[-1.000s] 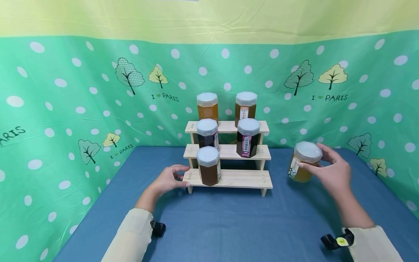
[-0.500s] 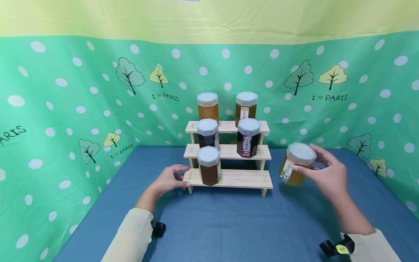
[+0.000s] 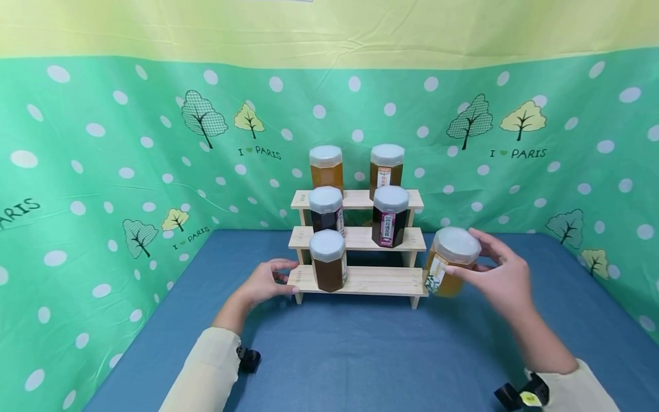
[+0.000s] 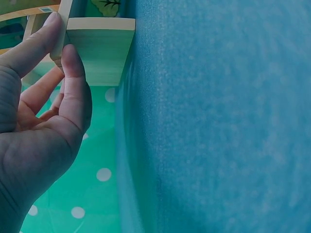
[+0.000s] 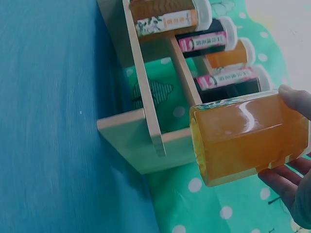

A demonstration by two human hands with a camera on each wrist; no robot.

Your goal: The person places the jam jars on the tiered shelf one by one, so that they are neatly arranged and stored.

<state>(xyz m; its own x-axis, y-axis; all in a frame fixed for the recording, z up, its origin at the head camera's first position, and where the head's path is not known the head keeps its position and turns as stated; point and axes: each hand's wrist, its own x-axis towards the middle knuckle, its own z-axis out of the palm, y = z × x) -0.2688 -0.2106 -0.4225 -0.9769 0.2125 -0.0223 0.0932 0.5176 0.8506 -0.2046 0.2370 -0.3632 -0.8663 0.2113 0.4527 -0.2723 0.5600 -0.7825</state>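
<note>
My right hand (image 3: 496, 274) grips a honey jar (image 3: 450, 263) with a white lid, thumb on the near side and fingers behind. The jar hangs slightly tilted at the right end of the lowest step of a three-step wooden display stand (image 3: 383, 280). In the right wrist view, amber honey (image 5: 243, 138) shows through the jar's clear wall. My left hand (image 3: 268, 280) pinches the left end of that lowest step; in the left wrist view its fingers (image 4: 75, 87) lie at the board's edge. A brown jar (image 3: 328, 263) stands on the lowest step, left of centre.
Two dark jars stand on the middle step, one left (image 3: 325, 209) and one right (image 3: 391, 217). The top step bears an amber jar (image 3: 326, 169) and a brownish jar (image 3: 387, 171). Blue cloth (image 3: 340, 355) covers the table; a green dotted curtain (image 3: 154, 171) hangs behind.
My right hand has carried the honey jar leftward and slightly nearer, from out over the cloth to the stand's right end. The left hand and the stand have stayed put.
</note>
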